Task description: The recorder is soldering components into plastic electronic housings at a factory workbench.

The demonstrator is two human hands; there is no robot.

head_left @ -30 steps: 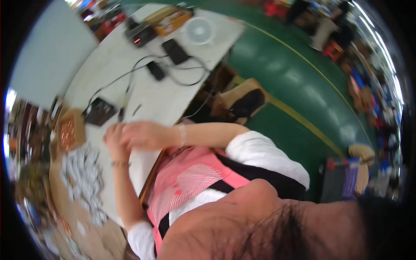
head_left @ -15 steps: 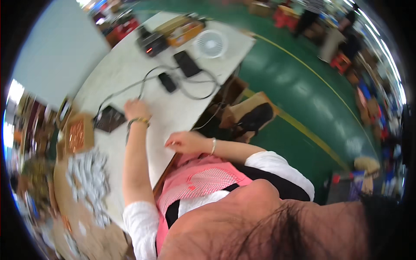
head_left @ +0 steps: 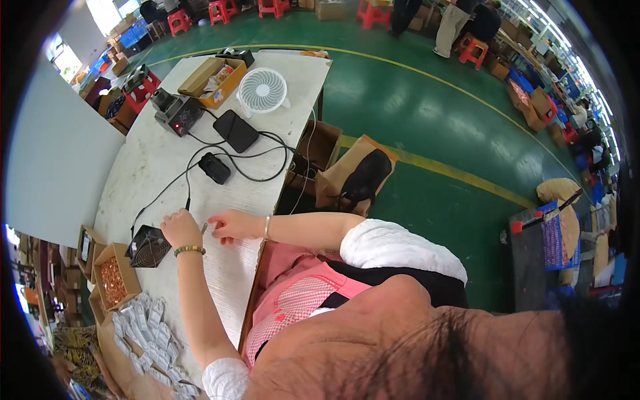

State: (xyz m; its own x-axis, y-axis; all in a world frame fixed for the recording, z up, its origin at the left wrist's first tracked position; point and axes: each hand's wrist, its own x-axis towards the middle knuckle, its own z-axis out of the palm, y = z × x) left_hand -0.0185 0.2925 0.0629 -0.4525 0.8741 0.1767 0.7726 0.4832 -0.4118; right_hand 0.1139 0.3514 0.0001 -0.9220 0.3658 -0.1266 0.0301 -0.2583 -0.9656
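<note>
My left hand, with a beaded bracelet at the wrist, is closed over the white table. A black cord's dark stiff end rises from its fingers, like the tail of a corded handle; the rest is hidden in the fist. My right hand is close beside it, fingers bent toward the left hand. A small greyish piece shows between the two hands; whose fingers hold it is unclear. Left of my left hand stands a black square fan unit with a round grille.
A black box with a red light, a small black device, a black phone-like slab and a white fan stand farther back. A carton of copper-coloured parts and grey-white packets lie left.
My right hand has moved left and forward, in beside my left hand. The left hand remains near the black fan unit, the cord end still at its fingers. The view has turned.
</note>
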